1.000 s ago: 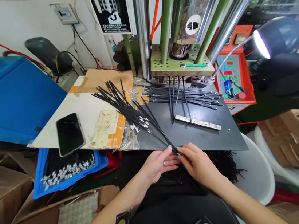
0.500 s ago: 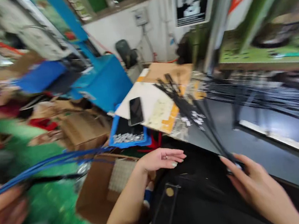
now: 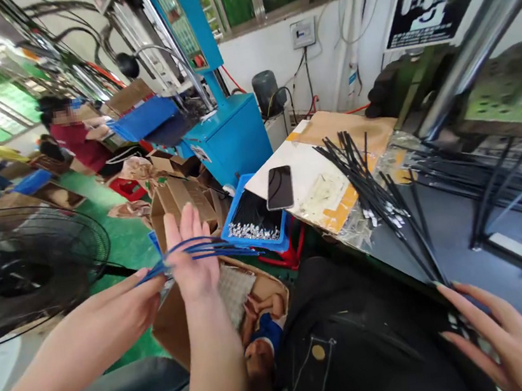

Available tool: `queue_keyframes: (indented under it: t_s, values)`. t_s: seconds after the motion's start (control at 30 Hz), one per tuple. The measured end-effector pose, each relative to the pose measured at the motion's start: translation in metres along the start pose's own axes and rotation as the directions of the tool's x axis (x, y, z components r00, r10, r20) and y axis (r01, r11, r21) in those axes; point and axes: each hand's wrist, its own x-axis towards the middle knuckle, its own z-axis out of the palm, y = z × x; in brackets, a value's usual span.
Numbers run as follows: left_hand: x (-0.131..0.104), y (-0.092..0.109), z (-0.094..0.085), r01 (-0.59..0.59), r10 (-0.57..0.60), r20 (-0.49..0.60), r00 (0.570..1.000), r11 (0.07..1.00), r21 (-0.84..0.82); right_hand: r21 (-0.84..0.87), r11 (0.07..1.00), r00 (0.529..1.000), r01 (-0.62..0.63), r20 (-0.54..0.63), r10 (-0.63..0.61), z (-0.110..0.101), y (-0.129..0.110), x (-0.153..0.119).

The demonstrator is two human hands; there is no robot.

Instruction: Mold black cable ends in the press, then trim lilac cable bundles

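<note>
My left hand is raised palm up, fingers stretched, with thin blue cables lying across it. Another person's hand holds the same cables at their left end. On the right, my right hand is closed around the lower ends of several black cables; small pale pieces show between its fingers. These cables lean over the edge of the grey table. More black strips with white tips lie on the cardboard.
A phone lies on the white sheet. Beside it is a blue tray of black parts with metal ends. An open carton stands below, with a small blue-clad figure by it. At left are a fan and people working.
The view has turned left. My left hand has risen and turned palm up under the blue cables, which the other person's hand has brought closer. My right hand still holds the black cables.
</note>
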Motion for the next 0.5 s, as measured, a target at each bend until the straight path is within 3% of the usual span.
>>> queue_keyframes:
  t_s: [0.1,0.17,0.23,0.27,0.3,0.33,0.37,0.4,0.43,0.5]
  values:
    - [0.004,0.013,0.044,-0.065,0.016,-0.145,0.989,0.939,-0.337,-0.079,0.996,0.995,0.039,0.09,-0.032,-0.012,0.001,0.001]
    - [0.002,0.015,0.065,-0.045,-0.019,-0.128,0.992,0.879,-0.474,-0.058,0.998,0.998,0.008,0.063,-0.004,-0.022,0.006,0.0]
    - [0.003,0.011,0.085,0.099,-0.083,0.056,0.995,0.874,-0.476,-0.053,0.998,0.999,-0.04,-0.013,0.039,-0.03,0.015,-0.003]
    - [0.007,0.007,0.097,0.214,-0.14,0.205,0.969,0.89,-0.402,-0.061,0.996,0.996,-0.07,-0.06,0.066,-0.032,0.021,-0.004]
    - [0.013,0.002,0.11,0.319,-0.21,0.361,0.909,0.907,-0.275,-0.071,0.992,0.99,-0.104,-0.102,0.097,-0.033,0.027,-0.006]
    - [0.021,-0.003,0.125,0.382,-0.282,0.499,0.82,0.918,-0.109,-0.078,0.988,0.983,-0.135,-0.137,0.124,-0.032,0.033,-0.007]
    - [0.033,-0.008,0.141,0.373,-0.337,0.598,0.727,0.925,0.068,-0.085,0.984,0.976,-0.157,-0.167,0.142,-0.03,0.038,-0.008]
    - [0.046,-0.013,0.159,0.288,-0.366,0.665,0.651,0.93,0.23,-0.097,0.981,0.97,-0.169,-0.192,0.148,-0.026,0.042,-0.009]
    - [0.061,-0.017,0.176,0.135,-0.362,0.711,0.603,0.925,0.356,-0.116,0.98,0.969,-0.162,-0.205,0.136,-0.022,0.045,-0.01]
    - [0.093,-0.025,0.21,-0.265,-0.278,0.797,0.536,0.841,0.472,-0.162,0.981,0.978,-0.11,-0.196,0.077,-0.014,0.047,-0.009]
